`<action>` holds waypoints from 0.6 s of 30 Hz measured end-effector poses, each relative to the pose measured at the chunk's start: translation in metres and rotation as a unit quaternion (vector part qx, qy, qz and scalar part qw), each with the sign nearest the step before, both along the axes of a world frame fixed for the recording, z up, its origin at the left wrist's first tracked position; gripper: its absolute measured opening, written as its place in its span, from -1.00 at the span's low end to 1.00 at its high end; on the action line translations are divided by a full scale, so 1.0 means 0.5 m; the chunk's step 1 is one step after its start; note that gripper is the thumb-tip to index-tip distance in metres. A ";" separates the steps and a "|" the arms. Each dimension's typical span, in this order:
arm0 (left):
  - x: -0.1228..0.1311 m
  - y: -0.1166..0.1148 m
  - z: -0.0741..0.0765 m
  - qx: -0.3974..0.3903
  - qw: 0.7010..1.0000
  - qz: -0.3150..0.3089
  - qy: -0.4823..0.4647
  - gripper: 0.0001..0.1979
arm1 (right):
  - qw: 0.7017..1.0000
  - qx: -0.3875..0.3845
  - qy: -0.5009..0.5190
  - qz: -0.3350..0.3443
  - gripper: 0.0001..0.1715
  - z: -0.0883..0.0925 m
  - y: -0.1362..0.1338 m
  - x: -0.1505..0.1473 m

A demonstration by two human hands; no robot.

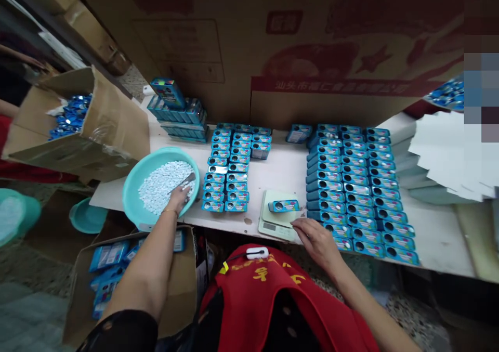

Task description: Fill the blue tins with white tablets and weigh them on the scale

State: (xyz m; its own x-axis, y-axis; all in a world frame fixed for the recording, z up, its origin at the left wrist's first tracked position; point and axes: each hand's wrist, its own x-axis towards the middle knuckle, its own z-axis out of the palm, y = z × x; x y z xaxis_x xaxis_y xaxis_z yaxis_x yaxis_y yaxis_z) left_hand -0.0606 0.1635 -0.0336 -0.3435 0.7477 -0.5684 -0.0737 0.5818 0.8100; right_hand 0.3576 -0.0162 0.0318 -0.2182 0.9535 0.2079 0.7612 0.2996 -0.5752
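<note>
My left hand (178, 200) reaches into a turquoise basin (131, 178) of small white tablets (158, 183). Its fingers are closed on a metal scoop (187, 179) that lies among the tablets and is partly covered by them. My right hand (317, 240) is at the front right edge of a pale kitchen scale (268, 219), its fingertips drawn together; whatever is between them, if anything, is too small to tell. On the scale's plate rests one blue tin (286, 206) with a dark round opening in its top.
Rows of blue tins stand left (227, 178) and right (356, 185) of the scale. Stacked tins (177, 115) are at the back left, before a large carton wall (234, 40). Cartons hold blue pieces (74, 115) and tins (109, 258). White sheets (458, 152) are at right.
</note>
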 end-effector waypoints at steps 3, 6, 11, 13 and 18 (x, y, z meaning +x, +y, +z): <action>-0.026 -0.015 0.026 0.041 0.994 0.043 -0.087 -0.92 | 1.000 0.005 -0.002 0.001 -0.79 0.001 0.003 -0.001; -0.052 -0.031 0.049 0.123 0.953 0.158 -0.229 -0.87 | 1.000 0.006 -0.011 0.000 -0.80 0.006 0.004 0.000; -0.063 -0.025 0.070 0.165 0.891 0.273 -0.324 -0.79 | 1.000 -0.013 -0.007 0.001 -0.79 0.010 -0.001 -0.002; -0.053 -0.019 0.083 0.186 0.857 0.320 -0.359 -0.79 | 0.999 -0.037 0.020 0.000 -0.79 0.017 -0.002 -0.016; 0.049 -0.084 0.123 0.146 0.826 0.215 -0.500 -0.87 | 0.984 -0.113 0.121 0.072 -0.78 0.056 0.014 -0.110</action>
State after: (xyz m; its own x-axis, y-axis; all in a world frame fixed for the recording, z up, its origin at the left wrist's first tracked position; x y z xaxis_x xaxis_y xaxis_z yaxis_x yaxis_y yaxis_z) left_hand -0.0362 0.1216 0.0279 -0.0805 0.8346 -0.5450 -0.9399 0.1185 0.3203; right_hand 0.3026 -0.0090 0.0600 -0.3246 0.9442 0.0568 0.5524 0.2379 -0.7989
